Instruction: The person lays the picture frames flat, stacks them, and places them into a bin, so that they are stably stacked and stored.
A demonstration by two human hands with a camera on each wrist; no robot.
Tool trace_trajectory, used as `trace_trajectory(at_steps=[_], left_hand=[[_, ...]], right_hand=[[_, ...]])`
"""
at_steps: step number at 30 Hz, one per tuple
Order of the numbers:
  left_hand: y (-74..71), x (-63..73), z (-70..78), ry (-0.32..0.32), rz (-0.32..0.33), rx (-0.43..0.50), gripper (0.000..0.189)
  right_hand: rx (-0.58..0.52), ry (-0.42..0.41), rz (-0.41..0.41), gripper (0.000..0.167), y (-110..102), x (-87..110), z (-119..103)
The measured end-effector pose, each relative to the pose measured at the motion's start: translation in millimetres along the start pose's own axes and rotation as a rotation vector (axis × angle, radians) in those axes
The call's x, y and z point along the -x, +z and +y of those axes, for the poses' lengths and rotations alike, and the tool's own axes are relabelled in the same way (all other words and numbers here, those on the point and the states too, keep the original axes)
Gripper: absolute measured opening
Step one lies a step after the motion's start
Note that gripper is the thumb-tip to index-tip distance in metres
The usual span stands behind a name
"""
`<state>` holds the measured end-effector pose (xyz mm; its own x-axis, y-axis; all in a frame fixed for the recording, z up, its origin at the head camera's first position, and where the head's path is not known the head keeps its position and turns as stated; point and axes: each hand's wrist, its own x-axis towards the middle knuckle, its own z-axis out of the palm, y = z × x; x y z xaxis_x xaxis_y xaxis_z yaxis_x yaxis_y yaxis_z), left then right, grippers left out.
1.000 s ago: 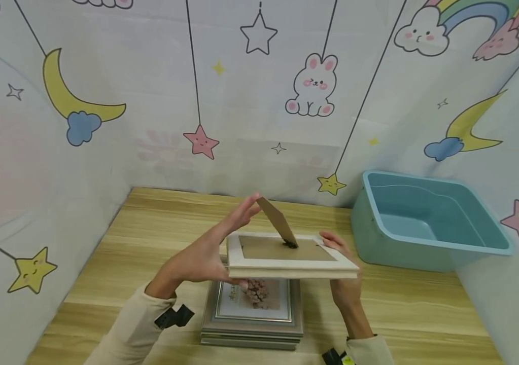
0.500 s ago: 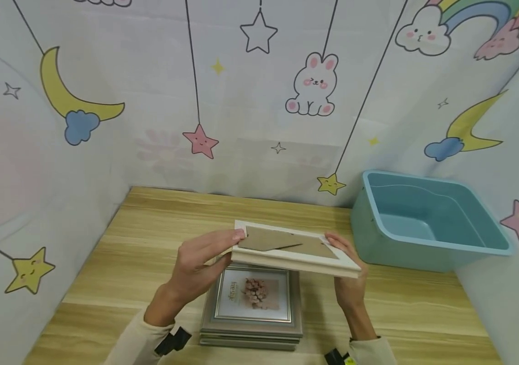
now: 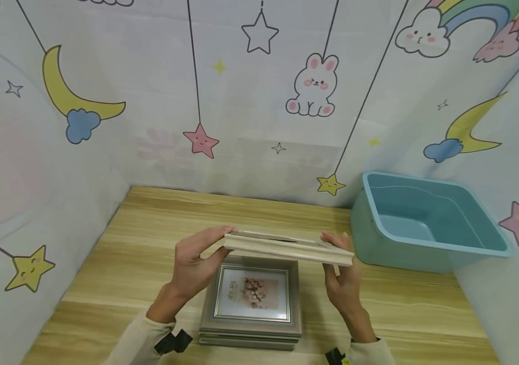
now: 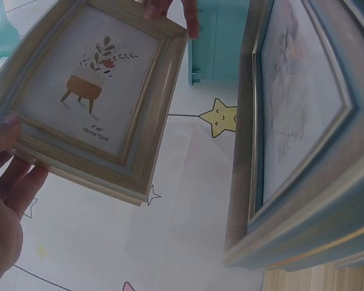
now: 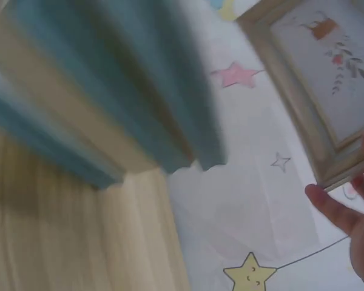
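Easel stand (image 3: 266, 236), raised a second ago, now appears folded against the picture frame (image 3: 286, 250), gripped at opposite ends by left hand (image 3: 195, 266) and right hand (image 3: 345, 286), presumably making it flatter to handle.

Frame (image 3: 288, 250) above frame stack (image 3: 251, 324), tub (image 3: 405, 253) right

Size print and lettering on two frames

The raised frame (image 4: 118, 91) reads 4"x6" with 10cmx15cm beneath it, below the plant drawing (image 4: 85, 87). The stack's top frame (image 3: 255, 294) bears "free style", running sideways in the head view; its lettering in the left wrist view is blurred.
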<state>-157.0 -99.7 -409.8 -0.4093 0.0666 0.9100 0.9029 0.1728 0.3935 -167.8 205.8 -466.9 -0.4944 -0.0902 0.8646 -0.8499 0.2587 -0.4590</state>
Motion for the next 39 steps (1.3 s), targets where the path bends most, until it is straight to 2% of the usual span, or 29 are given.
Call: trace_trajectory(at_steps=[2,3,7,10,13,17,19,23,27,31,33,35,36,37,39], left_hand=[[-0.3,0.3,-2.1,-0.048,0.003,0.029,0.025],[-0.5,0.5,-3.0,-0.071,0.005,0.05,0.025],[-1.4,1.3,-6.2,-0.17,0.002,0.116,0.04],[-1.8,2.0,-8.7,-0.245,-0.002,0.152,0.047],[-1.7,3.0,-12.2,-0.301,0.01,0.199,0.048],[-1.2,2.2,-16.3,-0.367,0.069,0.263,0.051],[0.0,0.8,-17.8,-0.399,0.118,0.294,0.051],[6.9,-0.6,-20.5,-0.443,0.271,0.42,0.048],[16.2,0.8,-21.3,-0.486,0.403,0.59,0.037],[19.1,2.8,-20.9,-0.576,0.453,0.671,0.031],[16.9,3.3,-21.0,-0.641,0.439,0.67,0.032],[12.6,3.8,-21.9,-0.71,0.392,0.669,0.034],[9.1,4.2,-22.2,-0.745,0.344,0.656,0.035],[4.8,4.7,-22.6,-0.776,0.271,0.624,0.035],[-6.6,5.2,-23.2,-0.816,0.074,0.529,0.04]], right_hand=[[0.061,-0.044,-0.009,0.05,0.7,2.5,0.1],[0.082,-0.041,-0.007,0.05,0.7,3.6,-1.1],[0.179,0.031,-0.034,0.058,-2.2,2.7,-8.6],[0.226,0.072,-0.092,0.077,-6.6,-1.7,-11.4],[0.12,0.132,-0.168,0.093,-11.8,-6.9,-12.2],[-0.084,0.277,-0.283,0.098,-18.7,-10.9,-15.7],[-0.172,0.346,-0.33,0.098,-21.0,-11.3,-18.4],[-0.33,0.449,-0.382,0.098,-20.7,-11.5,-22.3],[-0.396,0.509,-0.391,0.095,-17.1,-12.3,-23.2],[-0.406,0.549,-0.391,0.095,-17.1,-12.4,-23.1],[-0.411,0.578,-0.398,0.095,-18.1,-12.6,-23.4],[-0.416,0.621,-0.405,0.096,-19.7,-12.7,-23.8],[-0.414,0.651,-0.411,0.095,-20.7,-12.9,-24.1],[-0.42,0.685,-0.418,0.096,-22.1,-13.3,-24.4],[-0.446,0.749,-0.437,0.096,-26.4,-13.5,-24.0]])
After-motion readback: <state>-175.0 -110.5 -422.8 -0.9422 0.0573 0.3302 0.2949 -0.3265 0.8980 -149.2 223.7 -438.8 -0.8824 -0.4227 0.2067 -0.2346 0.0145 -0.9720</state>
